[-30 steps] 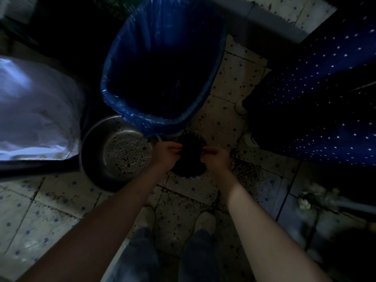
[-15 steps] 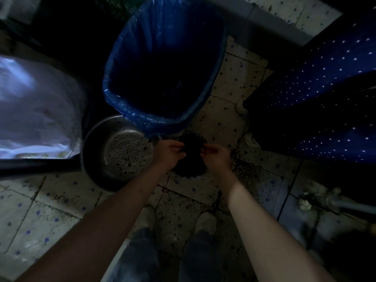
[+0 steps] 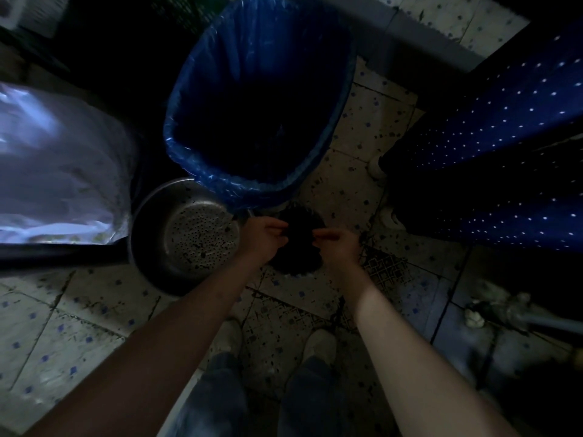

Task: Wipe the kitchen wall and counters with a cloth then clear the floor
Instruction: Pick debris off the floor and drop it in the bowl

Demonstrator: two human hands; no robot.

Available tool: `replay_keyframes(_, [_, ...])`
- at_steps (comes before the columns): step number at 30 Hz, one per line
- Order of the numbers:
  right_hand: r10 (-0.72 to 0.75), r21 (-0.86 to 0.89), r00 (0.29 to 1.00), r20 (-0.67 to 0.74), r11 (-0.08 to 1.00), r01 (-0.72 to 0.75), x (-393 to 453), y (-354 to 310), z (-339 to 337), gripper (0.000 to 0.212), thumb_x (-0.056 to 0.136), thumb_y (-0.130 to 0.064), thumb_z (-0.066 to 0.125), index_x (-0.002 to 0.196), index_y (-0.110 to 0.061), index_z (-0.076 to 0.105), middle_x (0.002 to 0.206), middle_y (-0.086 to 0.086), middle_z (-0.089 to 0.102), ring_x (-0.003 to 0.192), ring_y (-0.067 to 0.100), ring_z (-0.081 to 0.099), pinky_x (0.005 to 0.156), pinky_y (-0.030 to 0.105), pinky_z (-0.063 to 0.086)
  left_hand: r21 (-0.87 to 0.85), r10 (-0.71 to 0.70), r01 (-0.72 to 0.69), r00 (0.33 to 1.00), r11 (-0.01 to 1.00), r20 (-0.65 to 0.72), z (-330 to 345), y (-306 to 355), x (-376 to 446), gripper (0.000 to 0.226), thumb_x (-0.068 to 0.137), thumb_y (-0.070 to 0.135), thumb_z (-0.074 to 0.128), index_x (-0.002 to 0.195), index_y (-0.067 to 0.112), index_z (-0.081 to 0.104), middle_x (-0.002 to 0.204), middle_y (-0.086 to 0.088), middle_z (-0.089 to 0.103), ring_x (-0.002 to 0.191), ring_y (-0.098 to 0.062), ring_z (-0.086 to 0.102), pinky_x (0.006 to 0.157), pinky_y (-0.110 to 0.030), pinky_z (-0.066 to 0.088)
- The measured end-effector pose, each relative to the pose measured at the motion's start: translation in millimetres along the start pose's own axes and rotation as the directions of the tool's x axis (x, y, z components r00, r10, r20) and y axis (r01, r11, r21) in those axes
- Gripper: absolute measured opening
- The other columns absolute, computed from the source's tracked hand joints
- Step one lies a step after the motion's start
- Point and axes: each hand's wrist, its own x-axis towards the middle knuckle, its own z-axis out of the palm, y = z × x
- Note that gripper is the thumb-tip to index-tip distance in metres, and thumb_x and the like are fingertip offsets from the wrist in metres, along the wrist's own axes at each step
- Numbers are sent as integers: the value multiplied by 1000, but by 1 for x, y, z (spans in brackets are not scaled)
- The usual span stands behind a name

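Observation:
A dark, ragged clump of debris [image 3: 298, 244] hangs between my two hands just above the dirty tiled floor [image 3: 356, 130]. My left hand [image 3: 263, 236] pinches its left edge with curled fingers. My right hand [image 3: 339, 247] pinches its right edge the same way. Right behind the clump stands a bin lined with a blue plastic bag [image 3: 262, 99], its mouth wide and its inside dark.
A perforated metal basin [image 3: 186, 238] sits on the floor left of my hands. A pale plastic bag [image 3: 56, 171] bulges at the far left. Blue dotted fabric [image 3: 504, 146] hangs at the right, a pipe fitting [image 3: 492, 313] lower right. My shoes [image 3: 320, 345] stand below.
Both hands and the dark clump have shifted very slightly up toward the bin; the grip looks the same.

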Motion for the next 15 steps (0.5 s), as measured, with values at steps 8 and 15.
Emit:
replay_keyframes(8, [95,197,994,47,975,-102,3,3,0,31,89,18,39,111,12,60,109,26,62,102,34,60,90,31,48,42,15,-16,1000,999,22,1,-5,1,37,75,-8,70,109,4,67,116,-11,65,109,-21,60,98,-34,48])
replay_keyframes(15, [41,-57,998,51,998,-38,-1,6,-1,23,93,8,37,95,1,59,88,16,58,85,31,55,91,39,45,-7,17,-17,1000,1000,14,-2,-6,-1,41,72,-9,72,111,1,65,116,-11,64,110,-21,60,96,-33,48])
